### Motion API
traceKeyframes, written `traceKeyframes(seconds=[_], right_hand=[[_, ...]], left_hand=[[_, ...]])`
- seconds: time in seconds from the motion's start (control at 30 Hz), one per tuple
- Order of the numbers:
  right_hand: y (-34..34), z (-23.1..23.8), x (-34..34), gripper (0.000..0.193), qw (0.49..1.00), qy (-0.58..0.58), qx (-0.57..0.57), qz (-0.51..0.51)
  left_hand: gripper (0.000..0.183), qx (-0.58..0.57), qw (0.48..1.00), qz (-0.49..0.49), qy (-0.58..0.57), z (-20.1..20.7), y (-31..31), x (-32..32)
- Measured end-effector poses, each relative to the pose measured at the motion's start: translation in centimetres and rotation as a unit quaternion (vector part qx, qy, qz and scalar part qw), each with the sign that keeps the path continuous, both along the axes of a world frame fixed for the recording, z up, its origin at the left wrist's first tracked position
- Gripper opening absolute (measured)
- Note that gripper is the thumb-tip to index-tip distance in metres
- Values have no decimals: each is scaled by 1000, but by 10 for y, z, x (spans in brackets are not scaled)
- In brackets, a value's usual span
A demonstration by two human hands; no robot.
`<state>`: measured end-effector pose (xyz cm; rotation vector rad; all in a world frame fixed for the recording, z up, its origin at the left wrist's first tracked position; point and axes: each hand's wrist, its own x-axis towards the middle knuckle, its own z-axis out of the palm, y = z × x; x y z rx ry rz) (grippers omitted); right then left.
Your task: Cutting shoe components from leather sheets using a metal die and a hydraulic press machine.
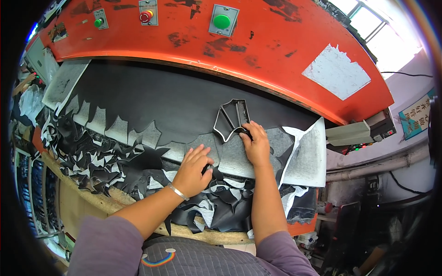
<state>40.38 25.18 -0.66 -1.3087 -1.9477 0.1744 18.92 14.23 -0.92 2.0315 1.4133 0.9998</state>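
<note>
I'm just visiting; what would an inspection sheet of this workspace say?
Surface: pale, worn cutting board, partly covered
Work items: black sheet with jagged near edge; metal cutting die over that edge
Clutter: black and white scraps heaped along the near side
Hands: right hand holds the cutting die; left hand open near the sheet
Cables: black cable at the right-hand wall
Surroundings: orange machine beam with green and red buttons; window at upper right
</note>
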Motion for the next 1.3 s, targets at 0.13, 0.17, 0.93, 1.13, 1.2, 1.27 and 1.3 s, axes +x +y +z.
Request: traceKeyframes(seconds=[0.13,0.17,0.93,1.13,1.2,1.27,1.3], right_hand=[[1,4,4,29,999,2,-23,23],[1,7,8,32,998,4,-44,43],[79,81,-42,25,955,-143,-257,-36],[58,60,-42,24,937,10,-327,-122],[53,57,-39,25,935,19,-331,-127],[50,56,-36,26,921,-1,-356,-156],[49,49,-31,29,943,-27,-283,-172]], left_hand=[[32,19,987,2,163,15,-24,-32],[38,32,977,42,209,18,-27,-42],[51,-27,954,48,294,4,-89,-104],[52,-34,957,67,280,6,-87,-102],[52,-18,962,79,261,6,-87,-96],[52,-3,978,98,183,12,-84,-86],[49,9,985,85,147,16,-77,-78]])
